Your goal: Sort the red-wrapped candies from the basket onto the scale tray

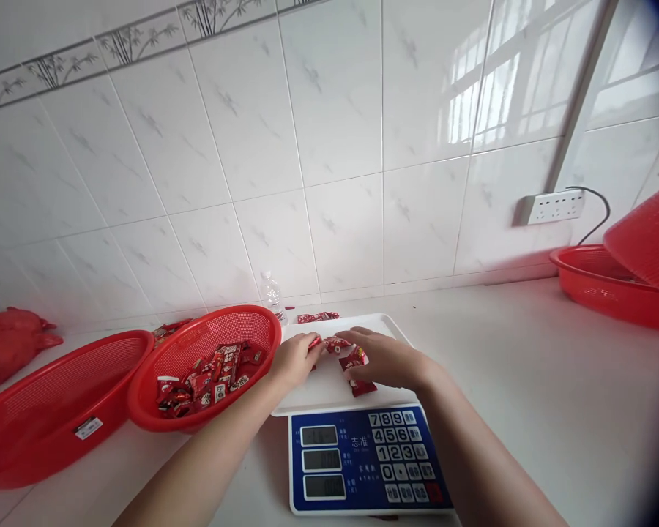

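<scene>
My left hand [297, 360] reaches over the white weighing tray [381, 399] of a scale, its fingers closed on a small red snack packet [315, 342]. On the same tray my right hand [387, 357] arches over more packets, fingers apart. Its thumb touches a dark red wrapped packet [356, 372], and its fingertips are close to another red-and-white packet [337, 343]. The hands partly hide these packets. Below the tray is the scale's blue panel [362, 461], with number keys and three small displays.
Left of the tray, a red mesh basket [206, 322] holds many red packets. Another red basket [60, 380] and a red bag [11, 344] lie farther left. A clear bottle [272, 293] and a packet [318, 317] are behind the tray. Red baskets [598, 293] stand at right.
</scene>
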The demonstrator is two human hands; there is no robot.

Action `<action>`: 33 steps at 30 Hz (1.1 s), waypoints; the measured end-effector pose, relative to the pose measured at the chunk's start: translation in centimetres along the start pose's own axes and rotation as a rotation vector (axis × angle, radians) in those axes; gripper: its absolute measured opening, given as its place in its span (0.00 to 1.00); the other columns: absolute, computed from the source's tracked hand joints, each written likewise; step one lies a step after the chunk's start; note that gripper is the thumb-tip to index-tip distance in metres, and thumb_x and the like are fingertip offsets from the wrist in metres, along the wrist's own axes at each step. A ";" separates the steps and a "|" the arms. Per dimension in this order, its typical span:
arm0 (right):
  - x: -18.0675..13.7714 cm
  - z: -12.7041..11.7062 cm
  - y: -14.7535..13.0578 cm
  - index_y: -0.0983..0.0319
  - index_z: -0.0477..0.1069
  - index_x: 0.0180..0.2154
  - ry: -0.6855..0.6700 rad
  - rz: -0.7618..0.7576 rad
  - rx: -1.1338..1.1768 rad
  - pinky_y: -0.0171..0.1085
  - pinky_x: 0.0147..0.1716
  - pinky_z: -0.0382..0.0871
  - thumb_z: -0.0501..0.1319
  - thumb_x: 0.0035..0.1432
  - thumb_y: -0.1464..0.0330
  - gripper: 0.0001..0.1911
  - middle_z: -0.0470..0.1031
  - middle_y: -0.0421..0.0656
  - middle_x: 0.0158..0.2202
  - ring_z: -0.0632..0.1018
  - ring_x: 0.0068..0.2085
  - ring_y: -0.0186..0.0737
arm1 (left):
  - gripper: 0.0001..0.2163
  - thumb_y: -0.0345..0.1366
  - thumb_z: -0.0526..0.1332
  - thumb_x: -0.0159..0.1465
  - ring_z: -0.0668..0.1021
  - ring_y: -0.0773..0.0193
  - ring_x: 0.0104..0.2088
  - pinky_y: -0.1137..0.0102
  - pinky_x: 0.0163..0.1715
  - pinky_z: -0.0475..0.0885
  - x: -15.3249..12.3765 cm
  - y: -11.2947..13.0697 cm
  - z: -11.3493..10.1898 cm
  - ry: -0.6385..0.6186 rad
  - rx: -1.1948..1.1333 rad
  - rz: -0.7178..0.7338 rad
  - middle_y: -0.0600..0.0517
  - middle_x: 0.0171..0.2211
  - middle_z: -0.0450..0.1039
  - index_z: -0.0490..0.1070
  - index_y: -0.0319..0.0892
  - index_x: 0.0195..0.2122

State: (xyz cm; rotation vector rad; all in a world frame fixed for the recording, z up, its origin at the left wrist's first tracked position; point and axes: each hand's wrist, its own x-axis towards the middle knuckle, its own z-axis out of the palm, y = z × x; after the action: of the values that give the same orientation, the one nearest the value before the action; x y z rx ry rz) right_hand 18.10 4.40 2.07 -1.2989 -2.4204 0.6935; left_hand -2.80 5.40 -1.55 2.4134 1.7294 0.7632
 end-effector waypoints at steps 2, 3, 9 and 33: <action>0.5 0.6 0.1 0.55 0.59 0.60 -0.042 -0.005 -0.003 0.41 0.43 0.67 0.62 0.47 0.65 0.37 0.65 0.47 0.57 0.72 0.51 0.48 | 0.13 0.43 0.52 0.66 0.72 0.63 0.26 0.71 0.27 0.63 0.0 -0.4 -0.2 0.071 -0.175 -0.094 0.53 0.24 0.71 0.70 0.42 0.30; 0.7 0.9 0.0 0.54 0.59 0.60 -0.046 -0.009 -0.016 0.40 0.43 0.67 0.62 0.46 0.66 0.38 0.66 0.47 0.57 0.72 0.51 0.48 | 0.14 0.44 0.53 0.65 0.71 0.65 0.25 0.72 0.26 0.62 -0.1 -0.5 -0.4 0.115 -0.288 -0.144 0.54 0.23 0.69 0.68 0.41 0.29; 1.7 2.4 0.0 0.56 0.61 0.60 -0.008 0.000 -0.101 0.40 0.45 0.64 0.56 0.45 0.76 0.37 0.69 0.47 0.53 0.69 0.53 0.48 | 0.15 0.48 0.61 0.60 0.65 0.74 0.17 0.80 0.14 0.57 -1.5 1.4 -2.7 0.180 -1.422 -0.487 0.57 0.21 0.65 0.64 0.40 0.30; 4.0 5.3 -0.9 0.59 0.69 0.32 0.335 0.050 0.047 0.34 0.30 0.59 0.52 0.55 0.75 0.09 0.72 0.43 0.32 0.72 0.34 0.39 | 0.14 0.40 0.53 0.67 0.67 0.73 0.16 0.79 0.12 0.60 -2.6 2.4 -4.7 0.231 -2.004 -0.601 0.51 0.23 0.69 0.69 0.37 0.29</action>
State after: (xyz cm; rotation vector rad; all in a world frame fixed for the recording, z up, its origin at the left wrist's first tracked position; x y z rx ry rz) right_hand 12.79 5.89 -1.72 -1.3400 -2.0988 0.4956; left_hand -3.40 1.15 2.45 0.4375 0.6118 1.4718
